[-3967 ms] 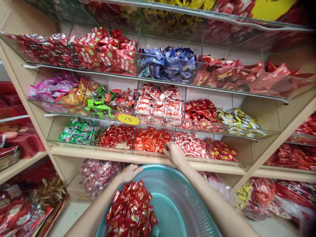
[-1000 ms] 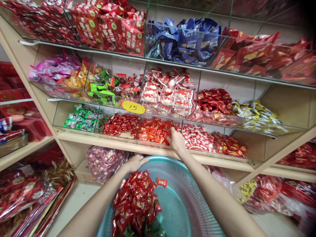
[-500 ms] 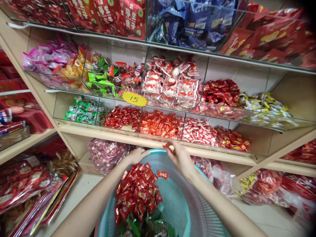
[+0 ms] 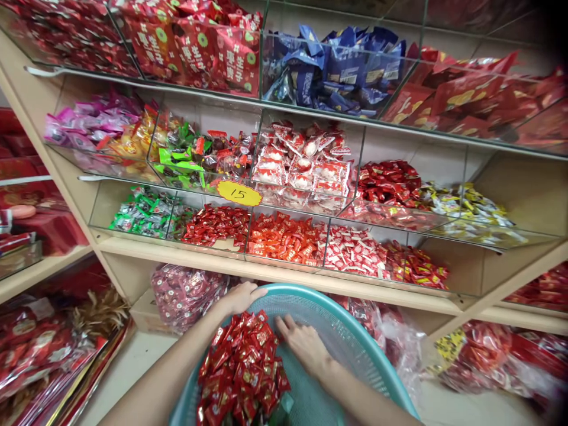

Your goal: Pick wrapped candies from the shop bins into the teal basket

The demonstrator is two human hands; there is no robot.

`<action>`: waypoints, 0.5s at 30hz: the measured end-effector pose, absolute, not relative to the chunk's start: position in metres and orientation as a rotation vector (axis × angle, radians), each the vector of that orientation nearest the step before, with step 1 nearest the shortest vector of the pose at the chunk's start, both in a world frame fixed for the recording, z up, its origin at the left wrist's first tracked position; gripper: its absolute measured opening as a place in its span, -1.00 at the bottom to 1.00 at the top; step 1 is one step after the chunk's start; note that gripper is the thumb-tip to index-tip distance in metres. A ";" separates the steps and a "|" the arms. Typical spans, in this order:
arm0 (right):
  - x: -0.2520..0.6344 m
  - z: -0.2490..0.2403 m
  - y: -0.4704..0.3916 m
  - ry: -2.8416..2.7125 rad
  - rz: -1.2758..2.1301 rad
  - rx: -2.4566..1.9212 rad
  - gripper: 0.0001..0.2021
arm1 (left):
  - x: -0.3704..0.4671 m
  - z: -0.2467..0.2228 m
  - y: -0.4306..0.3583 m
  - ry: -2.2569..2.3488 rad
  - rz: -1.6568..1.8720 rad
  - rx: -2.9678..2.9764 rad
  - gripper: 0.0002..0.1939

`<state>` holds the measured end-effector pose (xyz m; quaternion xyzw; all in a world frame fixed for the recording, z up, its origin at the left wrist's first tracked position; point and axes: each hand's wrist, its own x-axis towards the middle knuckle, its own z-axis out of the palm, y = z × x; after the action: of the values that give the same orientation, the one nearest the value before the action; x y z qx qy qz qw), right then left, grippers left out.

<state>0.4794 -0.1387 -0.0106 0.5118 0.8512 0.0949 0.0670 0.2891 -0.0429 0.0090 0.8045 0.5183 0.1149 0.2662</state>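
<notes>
A teal mesh basket (image 4: 364, 343) is in front of me, with a heap of red-wrapped candies (image 4: 244, 367) on its left side. On the basket's far left rim rests my left hand (image 4: 242, 297), its fingers wrapped over the edge. My right hand (image 4: 304, 343) is inside the basket, just right of the heap, its fingers apart and nothing visible in them. Just beyond the basket, an orange-red candy pile (image 4: 284, 239) lies in a clear bin, beside a darker red pile (image 4: 215, 226).
Wooden shelves (image 4: 177, 251) with clear candy bins stand ahead. A yellow price tag (image 4: 239, 193) hangs at the middle bin's edge. Bagged goods lie below, including a wrapped bundle (image 4: 189, 296) left of the basket and plastic bags (image 4: 483, 352) at right.
My right hand has moved down from near the shelf edge into the basket, and the red item at its fingers no longer shows. My left hand stays on the rim. The view has tilted up slightly.
</notes>
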 end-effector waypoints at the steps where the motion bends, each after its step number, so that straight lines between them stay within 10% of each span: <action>1: 0.483 -0.001 -0.142 2.562 0.268 1.596 -0.52 | 0.289 0.009 -0.043 1.396 0.307 2.172 -0.48; 8: 0.594 0.037 -0.169 2.506 0.109 2.435 -0.56 | 0.289 0.015 -0.043 1.369 0.257 2.189 -0.49; 15: 0.612 0.015 -0.215 1.592 -2.265 2.700 -0.38 | 0.288 0.027 -0.047 1.403 0.172 2.175 -0.47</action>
<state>0.6116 -0.2154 0.0150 0.6528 0.3850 -0.5475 -0.3548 0.2883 -0.0474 0.0265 0.8073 0.5207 0.0637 0.2702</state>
